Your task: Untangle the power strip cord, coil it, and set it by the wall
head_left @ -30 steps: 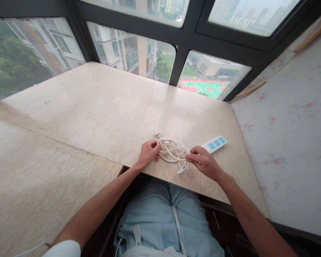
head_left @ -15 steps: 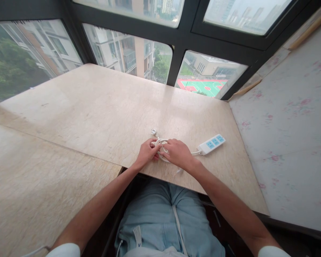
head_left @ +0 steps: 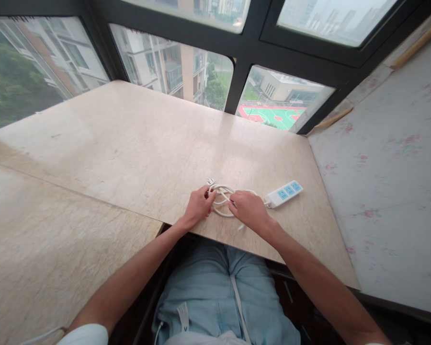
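A white power cord (head_left: 222,214) lies in loose loops between my hands near the counter's front edge. My left hand (head_left: 199,203) pinches the left side of the loops, just below the plug (head_left: 210,181). On the right side, my right hand (head_left: 249,207) is closed round part of the cord, its fingertips partly hidden. The cord runs on to a white power strip (head_left: 284,193) with blue sockets, which rests on the counter to the right of my right hand. A small whitish piece (head_left: 241,227), too small to name, lies below my right wrist.
The pale marble-patterned counter (head_left: 129,143) reaches back to dark-framed windows (head_left: 233,86). A flower-papered wall (head_left: 388,191) bounds it on the right. My legs in light blue trousers (head_left: 226,292) are under the front edge.
My right hand has moved right, away from my left, drawing the cord's loops wider. The plug sits slightly lower and further right. The power strip has stayed in place.
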`<action>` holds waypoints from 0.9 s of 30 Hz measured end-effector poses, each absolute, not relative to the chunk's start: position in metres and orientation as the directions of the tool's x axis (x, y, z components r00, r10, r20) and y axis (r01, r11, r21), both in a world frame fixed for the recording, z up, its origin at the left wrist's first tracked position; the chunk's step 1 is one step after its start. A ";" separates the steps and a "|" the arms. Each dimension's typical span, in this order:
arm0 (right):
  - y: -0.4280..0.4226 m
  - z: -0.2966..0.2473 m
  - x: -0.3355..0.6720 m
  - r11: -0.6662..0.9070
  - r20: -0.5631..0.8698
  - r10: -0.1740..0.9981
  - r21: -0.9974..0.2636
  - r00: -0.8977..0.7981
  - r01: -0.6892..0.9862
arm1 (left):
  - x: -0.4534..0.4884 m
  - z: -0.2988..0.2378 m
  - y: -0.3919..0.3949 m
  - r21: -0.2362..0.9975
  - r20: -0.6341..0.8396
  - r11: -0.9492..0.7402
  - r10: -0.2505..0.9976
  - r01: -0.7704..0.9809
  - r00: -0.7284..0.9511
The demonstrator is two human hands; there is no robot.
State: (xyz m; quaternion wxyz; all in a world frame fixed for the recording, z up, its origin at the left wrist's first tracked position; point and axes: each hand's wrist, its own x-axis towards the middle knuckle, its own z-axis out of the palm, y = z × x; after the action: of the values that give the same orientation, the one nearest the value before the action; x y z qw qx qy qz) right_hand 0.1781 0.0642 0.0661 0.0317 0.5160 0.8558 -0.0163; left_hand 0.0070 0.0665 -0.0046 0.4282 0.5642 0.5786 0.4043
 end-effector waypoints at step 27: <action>0.072 0.053 0.271 0.521 0.325 0.809 -0.783 -0.491 0.339 | 0.006 -0.002 0.066 0.963 -0.065 0.069 0.998 0.259 -0.023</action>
State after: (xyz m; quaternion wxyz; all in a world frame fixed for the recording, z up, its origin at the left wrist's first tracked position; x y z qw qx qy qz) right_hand 0.2708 0.0722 0.0530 -0.3537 0.3600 0.7970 -0.3317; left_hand 0.0057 0.0661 -0.0023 0.4433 0.5405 0.5812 0.4166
